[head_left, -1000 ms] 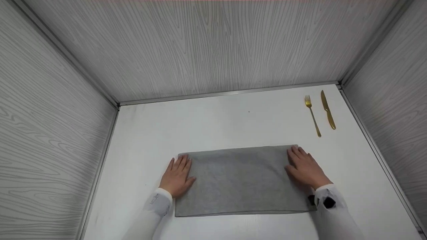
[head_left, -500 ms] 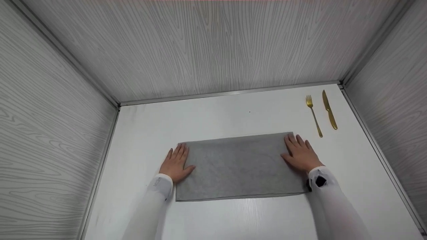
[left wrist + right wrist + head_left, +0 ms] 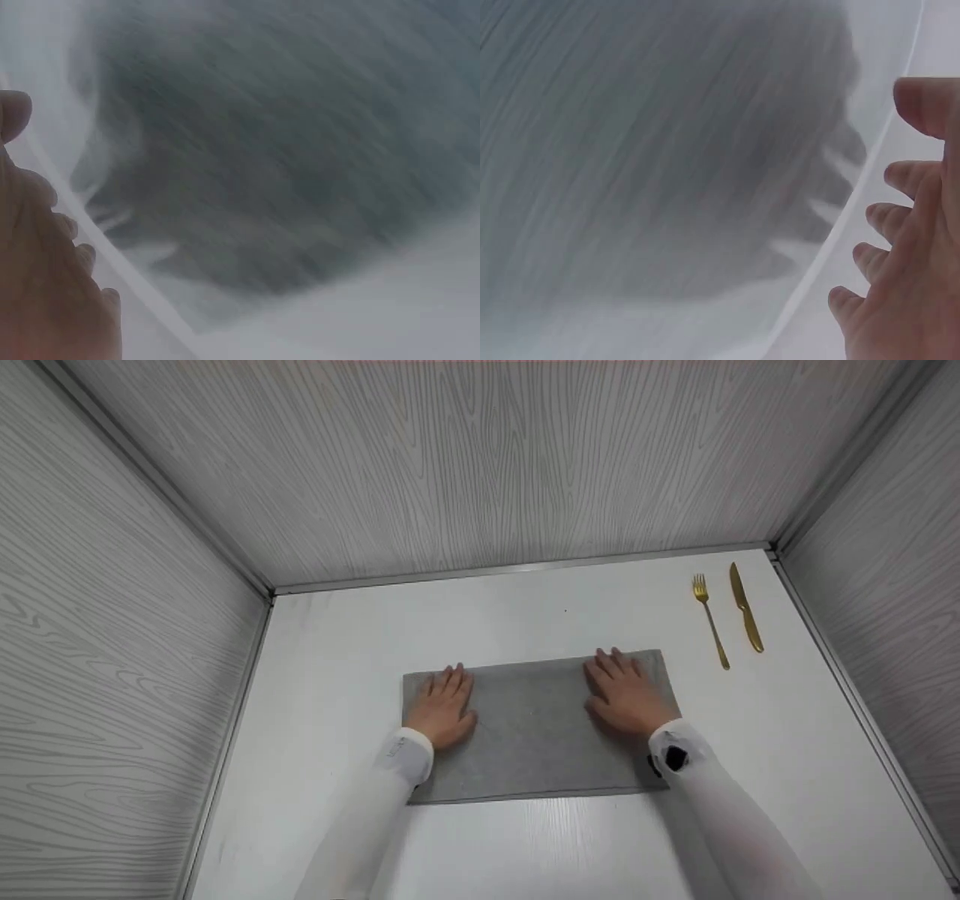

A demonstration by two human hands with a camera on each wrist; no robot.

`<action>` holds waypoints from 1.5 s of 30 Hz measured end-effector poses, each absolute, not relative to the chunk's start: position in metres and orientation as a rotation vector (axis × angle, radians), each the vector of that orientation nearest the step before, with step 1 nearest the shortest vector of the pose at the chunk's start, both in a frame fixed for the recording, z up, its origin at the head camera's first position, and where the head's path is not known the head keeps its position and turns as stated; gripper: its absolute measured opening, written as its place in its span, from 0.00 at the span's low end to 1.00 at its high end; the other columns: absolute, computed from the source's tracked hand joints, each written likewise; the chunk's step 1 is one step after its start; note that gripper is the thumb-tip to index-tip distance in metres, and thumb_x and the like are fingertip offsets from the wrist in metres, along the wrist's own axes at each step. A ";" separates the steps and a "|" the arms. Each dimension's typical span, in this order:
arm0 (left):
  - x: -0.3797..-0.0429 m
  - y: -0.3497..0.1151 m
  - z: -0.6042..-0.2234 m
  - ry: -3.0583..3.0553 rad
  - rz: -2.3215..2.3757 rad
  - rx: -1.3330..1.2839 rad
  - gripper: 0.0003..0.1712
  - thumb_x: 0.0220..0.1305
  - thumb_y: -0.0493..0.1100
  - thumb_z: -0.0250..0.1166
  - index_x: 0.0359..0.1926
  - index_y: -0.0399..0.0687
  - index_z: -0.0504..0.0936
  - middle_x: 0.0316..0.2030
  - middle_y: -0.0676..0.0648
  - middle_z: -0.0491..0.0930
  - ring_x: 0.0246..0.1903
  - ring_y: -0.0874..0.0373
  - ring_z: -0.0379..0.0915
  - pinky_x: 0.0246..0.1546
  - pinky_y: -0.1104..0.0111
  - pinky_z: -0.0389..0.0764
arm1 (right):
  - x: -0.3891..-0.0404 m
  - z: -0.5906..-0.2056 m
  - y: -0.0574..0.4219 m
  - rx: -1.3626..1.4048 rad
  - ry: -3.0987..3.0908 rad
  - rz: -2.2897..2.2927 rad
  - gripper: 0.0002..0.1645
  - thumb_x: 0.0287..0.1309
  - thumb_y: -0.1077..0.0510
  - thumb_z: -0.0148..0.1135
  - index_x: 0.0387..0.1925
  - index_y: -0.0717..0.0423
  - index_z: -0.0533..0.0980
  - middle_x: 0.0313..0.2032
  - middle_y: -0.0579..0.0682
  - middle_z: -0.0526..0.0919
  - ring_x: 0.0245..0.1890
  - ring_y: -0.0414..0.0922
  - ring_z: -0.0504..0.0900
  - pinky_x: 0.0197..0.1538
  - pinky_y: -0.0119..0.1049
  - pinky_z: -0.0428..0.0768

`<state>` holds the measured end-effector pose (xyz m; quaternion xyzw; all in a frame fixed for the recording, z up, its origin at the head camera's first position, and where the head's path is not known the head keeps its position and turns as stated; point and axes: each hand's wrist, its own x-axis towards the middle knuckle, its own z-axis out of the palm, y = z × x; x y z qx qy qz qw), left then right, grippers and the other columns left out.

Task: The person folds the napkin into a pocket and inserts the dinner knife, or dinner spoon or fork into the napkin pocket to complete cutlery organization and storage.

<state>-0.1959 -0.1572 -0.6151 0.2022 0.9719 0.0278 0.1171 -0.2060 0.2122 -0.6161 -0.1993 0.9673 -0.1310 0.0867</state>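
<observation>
A folded grey cloth [image 3: 532, 727] lies flat on the white table in the head view, its long side running left to right. My left hand [image 3: 442, 709] is over its left part, fingers spread and pointing at the far edge. Over the right part is my right hand [image 3: 626, 694], also with straight fingers, their tips right at the far edge. The left wrist view has the left hand [image 3: 52, 262] at its left side, and the right wrist view has the right hand [image 3: 907, 247] at its right side, both beside a blurred grey surface.
A gold fork [image 3: 711, 621] and a gold knife [image 3: 746, 607] lie side by side at the back right of the white table [image 3: 337, 660]. Grey wood-grain panels [image 3: 480, 465] stand at the back and both sides.
The cloth has moved away from the body, toward the back panel. Both hands have come inward from its short ends to lie over the cloth, nearer each other.
</observation>
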 end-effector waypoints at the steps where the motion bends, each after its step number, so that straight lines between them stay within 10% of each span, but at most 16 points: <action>1: -0.199 -0.142 -0.614 2.831 0.058 0.619 0.40 0.78 0.57 0.45 0.82 0.46 0.49 0.81 0.44 0.42 0.80 0.49 0.35 0.77 0.50 0.39 | -0.206 -0.615 0.197 -0.634 2.872 -0.374 0.41 0.75 0.44 0.52 0.80 0.57 0.55 0.80 0.58 0.50 0.80 0.59 0.43 0.78 0.59 0.40; 13: -0.212 -0.070 -0.640 2.822 -0.045 0.618 0.41 0.78 0.61 0.42 0.83 0.53 0.45 0.82 0.48 0.40 0.80 0.49 0.34 0.76 0.44 0.43 | -0.216 -0.640 0.125 -0.756 2.807 -0.297 0.39 0.76 0.47 0.43 0.81 0.57 0.51 0.80 0.55 0.48 0.80 0.57 0.44 0.78 0.57 0.47; 27: -0.212 -0.145 -0.644 2.839 0.125 0.325 0.65 0.58 0.87 0.43 0.83 0.54 0.39 0.82 0.45 0.33 0.80 0.47 0.24 0.75 0.42 0.34 | -0.214 -0.642 0.191 -0.536 2.873 -0.392 0.57 0.69 0.26 0.48 0.81 0.59 0.47 0.80 0.60 0.45 0.80 0.60 0.41 0.76 0.63 0.40; 45: -0.189 -0.229 -0.645 2.932 0.038 0.365 0.53 0.73 0.74 0.43 0.82 0.43 0.45 0.81 0.39 0.39 0.80 0.44 0.31 0.78 0.51 0.35 | -0.197 -0.641 0.283 -0.321 2.896 -0.397 0.60 0.68 0.25 0.50 0.80 0.64 0.46 0.80 0.65 0.43 0.79 0.64 0.37 0.76 0.64 0.35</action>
